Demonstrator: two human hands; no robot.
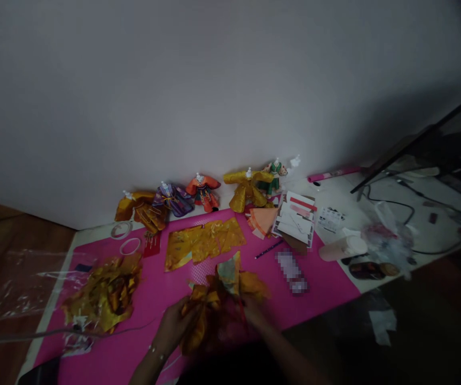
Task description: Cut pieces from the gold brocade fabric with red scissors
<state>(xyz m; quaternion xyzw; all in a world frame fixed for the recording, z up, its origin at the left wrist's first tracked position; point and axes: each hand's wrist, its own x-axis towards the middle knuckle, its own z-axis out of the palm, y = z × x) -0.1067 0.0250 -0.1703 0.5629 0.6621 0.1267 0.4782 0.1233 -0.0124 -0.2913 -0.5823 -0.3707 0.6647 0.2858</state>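
At the front of the pink mat, my left hand (174,324) is closed on a bunched piece of gold fabric (198,321). My right hand (252,314) is blurred, with its fingers drawn together beside a thin red item (241,309) whose kind I cannot make out. More gold cloth spreads behind both hands, with a pale greenish piece (230,272) standing up between them. Flat gold fabric pieces (206,241) lie farther back on the mat. To the left is a crumpled heap of gold cloth (110,291).
Several small dressed doll bodies (203,193) lean along the wall. A pink mat (310,309) covers much of the table. On the right are papers (295,219), a dark patterned pen (269,249), a pale bottle (344,248), plastic bags (390,235) and cables (446,251).
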